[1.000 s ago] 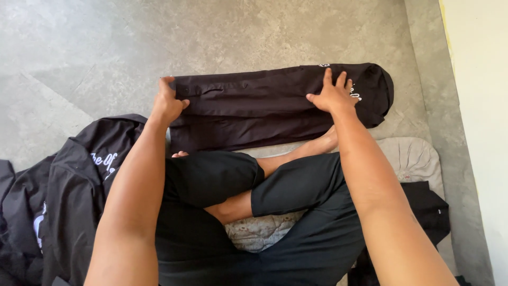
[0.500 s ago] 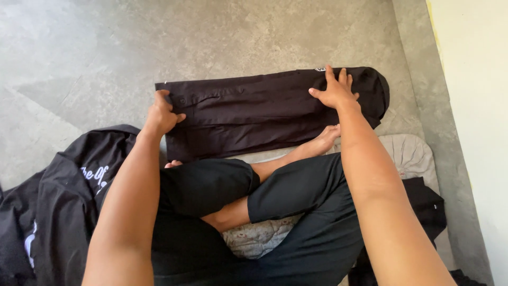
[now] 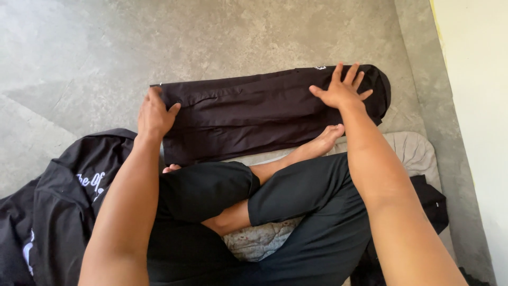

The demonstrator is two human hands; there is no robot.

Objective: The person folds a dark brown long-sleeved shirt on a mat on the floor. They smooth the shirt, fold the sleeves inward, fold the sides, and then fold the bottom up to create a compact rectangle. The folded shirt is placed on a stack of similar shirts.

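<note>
a folded black garment (image 3: 254, 119) lies on the grey concrete floor (image 3: 211, 37) just in front of my crossed legs, stretched out long from left to right. it is a narrow band of dark cloth, mostly smooth, with a few soft creases and a folded edge running along its length; a small white mark shows near its far right top edge, and its right end is rounded. my left hand (image 3: 154, 114) sits at the garment's left end, its grip closed on the cloth's edge, thumb on top. my right hand (image 3: 343, 91) lies flat on the right part, its grip apart, fingers spread and pressing down on the fabric. my bare foot (image 3: 323, 142) rests just beside the garment's near edge. a heap of black clothing (image 3: 63, 196) with white lettering lies to my left on the floor, and a pale cushion (image 3: 413, 151) is under me.
</note>
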